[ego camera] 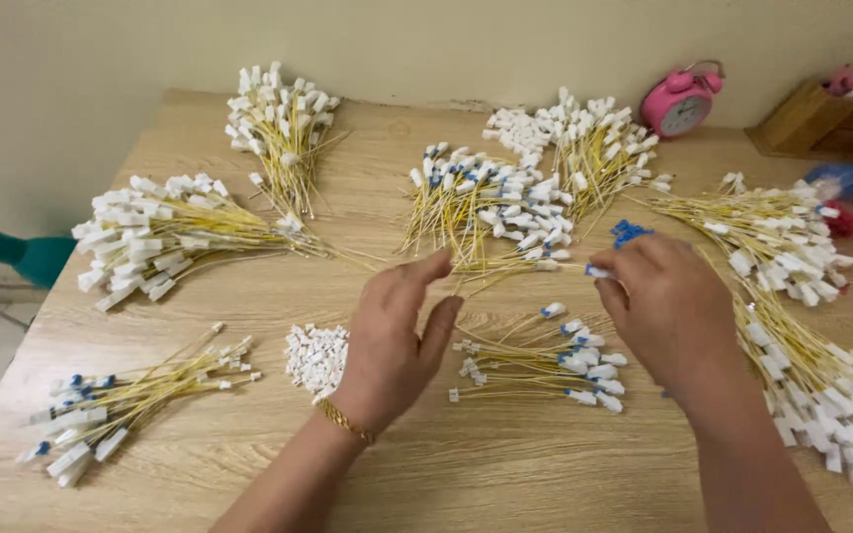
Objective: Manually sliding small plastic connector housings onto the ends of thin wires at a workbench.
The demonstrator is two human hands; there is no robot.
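Risk here imo is the right hand [668, 306], fingers pinched on one yellow wire [520, 265], dragging it into the bundle [545, 360] below while the left hand [397, 336], fingers spread wide, grips nothing.

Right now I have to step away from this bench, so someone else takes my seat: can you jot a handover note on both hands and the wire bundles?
Left hand: open, fingers spread, holding nothing, hovering by the small pile of loose white connectors.
Right hand: pinching the end of one yellow wire with a white connector.
Just below the hands: a small bundle with blue-and-white ends.
Around the wooden table: more fanned bundles; loose blue pieces by the right hand.
Done and left: cannot tell which bundles are finished.
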